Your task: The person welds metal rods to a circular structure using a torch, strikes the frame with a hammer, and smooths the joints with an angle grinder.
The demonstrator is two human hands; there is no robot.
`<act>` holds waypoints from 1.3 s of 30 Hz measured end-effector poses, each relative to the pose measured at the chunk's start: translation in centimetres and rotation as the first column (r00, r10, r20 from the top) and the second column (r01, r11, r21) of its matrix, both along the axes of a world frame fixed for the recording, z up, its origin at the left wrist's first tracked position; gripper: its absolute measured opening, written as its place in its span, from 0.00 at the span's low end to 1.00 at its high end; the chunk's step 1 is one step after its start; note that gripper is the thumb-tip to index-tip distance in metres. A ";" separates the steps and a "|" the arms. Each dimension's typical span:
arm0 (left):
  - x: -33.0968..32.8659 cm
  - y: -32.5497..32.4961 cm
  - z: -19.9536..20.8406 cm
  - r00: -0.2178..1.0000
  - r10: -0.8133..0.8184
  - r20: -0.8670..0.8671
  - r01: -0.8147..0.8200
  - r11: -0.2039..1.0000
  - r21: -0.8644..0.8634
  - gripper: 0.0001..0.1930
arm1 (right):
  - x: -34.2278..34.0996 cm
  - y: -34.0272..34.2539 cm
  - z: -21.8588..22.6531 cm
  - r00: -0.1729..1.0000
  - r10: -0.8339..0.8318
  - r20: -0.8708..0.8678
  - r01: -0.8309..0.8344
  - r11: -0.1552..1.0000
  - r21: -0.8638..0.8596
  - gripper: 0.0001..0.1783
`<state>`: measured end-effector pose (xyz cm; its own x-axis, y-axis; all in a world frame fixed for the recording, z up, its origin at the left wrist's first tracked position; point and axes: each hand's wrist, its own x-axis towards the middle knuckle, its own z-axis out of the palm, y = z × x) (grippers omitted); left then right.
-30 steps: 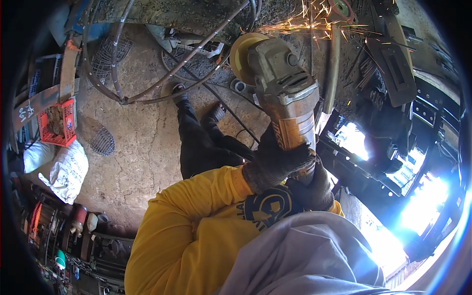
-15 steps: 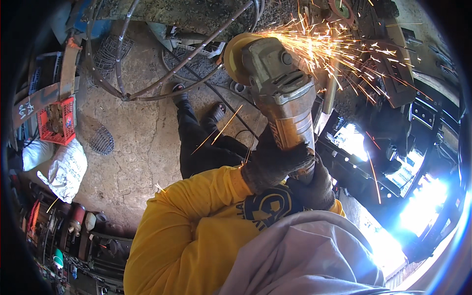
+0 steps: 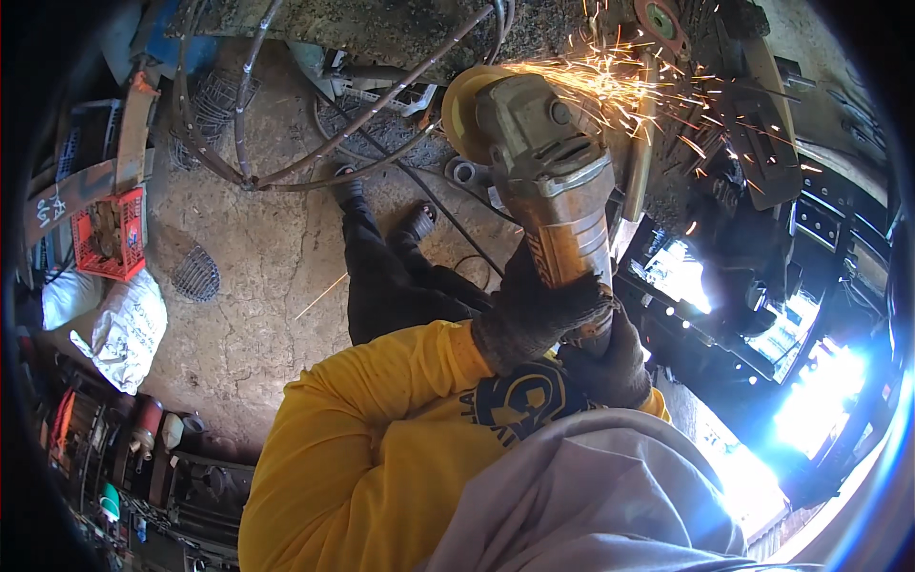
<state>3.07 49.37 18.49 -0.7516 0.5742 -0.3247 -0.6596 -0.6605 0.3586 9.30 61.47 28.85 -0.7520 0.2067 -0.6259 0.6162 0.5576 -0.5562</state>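
I hold an angle grinder (image 3: pixel 567 205) with both gloved hands in front of my chest. My left hand (image 3: pixel 536 315) is wrapped round its body, and my right hand (image 3: pixel 612 364) grips the rear end. The pale yellow disc (image 3: pixel 461 116) shows at the left of the grinder's head. Orange sparks (image 3: pixel 610 91) spray to the right from behind the head. Bent metal rod (image 3: pixel 367 114) curves in from the upper left and comes close to the disc. Whether they touch is hidden, as is the exact spot being ground.
A dark workbench (image 3: pixel 353 21) runs along the far side, with a round abrasive disc (image 3: pixel 660 21) at its right. A dark cable (image 3: pixel 448 212) crosses the floor. At left are a red crate (image 3: pixel 86 259), a white sack (image 3: pixel 132 329) and a wire basket (image 3: pixel 197 275). Metal frames stand right, in glare.
The grinder has shifted slightly to the right, still in both hands. The spark spray has become shorter and thinner. The bent rod has moved a little to the right.
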 end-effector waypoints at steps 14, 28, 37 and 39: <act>1.4 0.0 -1.4 0.478 -0.271 -0.835 -0.588 0.608 -0.534 0.32 | 1.9 1.1 -0.9 0.989 0.012 -0.146 -0.014 1.000 -0.010 0.41; 0.6 0.6 -0.2 1.000 0.007 0.006 -0.006 0.999 -0.050 0.31 | 0.4 0.5 -0.1 0.995 0.030 -0.090 -0.029 1.000 0.011 0.41; 1.1 -0.3 -1.8 0.503 -0.183 -0.845 -0.579 0.654 -0.487 0.26 | -2.1 -0.5 0.8 0.998 0.049 0.047 -0.053 0.996 0.074 0.41; 1.6 -0.4 -1.5 0.583 -0.150 -0.799 -0.549 0.652 -0.523 0.23 | -2.1 -0.3 0.4 0.997 0.070 0.027 -0.071 0.995 0.066 0.41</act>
<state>4.70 48.94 17.01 -0.9479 0.2456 0.2032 0.1931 -0.0648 0.9790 7.18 61.22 29.25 -0.7508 0.1959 -0.6309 0.5870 0.6358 -0.5012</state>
